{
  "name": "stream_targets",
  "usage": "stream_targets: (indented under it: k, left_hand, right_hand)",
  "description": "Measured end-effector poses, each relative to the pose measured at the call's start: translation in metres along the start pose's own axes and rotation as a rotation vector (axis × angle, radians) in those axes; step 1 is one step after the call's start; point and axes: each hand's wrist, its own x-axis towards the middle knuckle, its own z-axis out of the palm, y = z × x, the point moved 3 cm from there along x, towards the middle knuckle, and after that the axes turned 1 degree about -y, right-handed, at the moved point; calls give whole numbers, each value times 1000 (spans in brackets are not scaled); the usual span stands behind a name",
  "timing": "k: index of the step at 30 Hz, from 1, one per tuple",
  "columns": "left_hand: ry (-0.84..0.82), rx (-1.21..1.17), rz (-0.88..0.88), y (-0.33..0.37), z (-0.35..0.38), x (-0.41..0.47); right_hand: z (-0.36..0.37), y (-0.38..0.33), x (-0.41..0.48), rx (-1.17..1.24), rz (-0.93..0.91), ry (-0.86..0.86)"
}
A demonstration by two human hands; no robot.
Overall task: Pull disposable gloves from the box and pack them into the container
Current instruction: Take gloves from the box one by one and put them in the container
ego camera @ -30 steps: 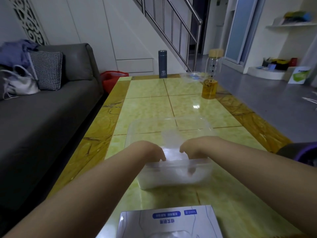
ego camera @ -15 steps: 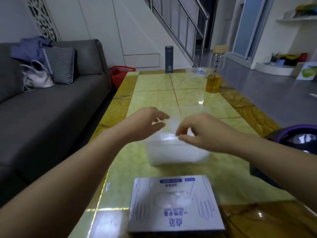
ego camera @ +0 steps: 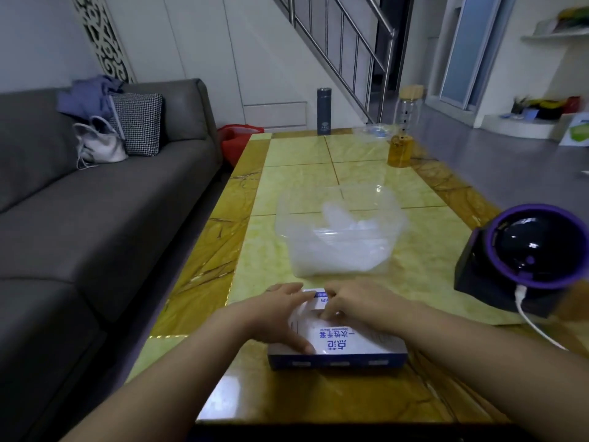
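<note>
On the near end of the table (ego camera: 296, 161), both hands sit on the glove box (ego camera: 347, 346).

The left hand (ego camera: 277, 317) lies flat and spread along the box's left side, thumb down the near edge, pinning it rather than gripping. The right hand (ego camera: 360, 301) curls over the top, fingertips bunched at the opening; whether they pinch a glove, I cannot tell. Just beyond the box stands the clear plastic container (ego camera: 338, 231), thin translucent gloves (ego camera: 347, 247) heaped inside. To the right, a black-and-purple device (ego camera: 529, 253) trails a white cable (ego camera: 535, 327). At the far end stand a dark flask (ego camera: 324, 111) and an amber jar (ego camera: 401, 145).
</note>
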Motion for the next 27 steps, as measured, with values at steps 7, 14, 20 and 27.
stream_targets:
  k: [7,14,20,27]
  left_hand:
    - [-15,9,-11,0,1,-1]
    - [-29,17,-16,0,2,1]
    - [-33,5,-18,2,1,0]
    - [-46,7,-29,3,0,-1]
  right_hand:
    - [-23,-18,-20,-140,-165,52]
    - [-48,-18,-30,-175,-58,51]
    - [-29,-15,-28,-149,77,-71]
    - [-59,-21,-23,-150,16,95]
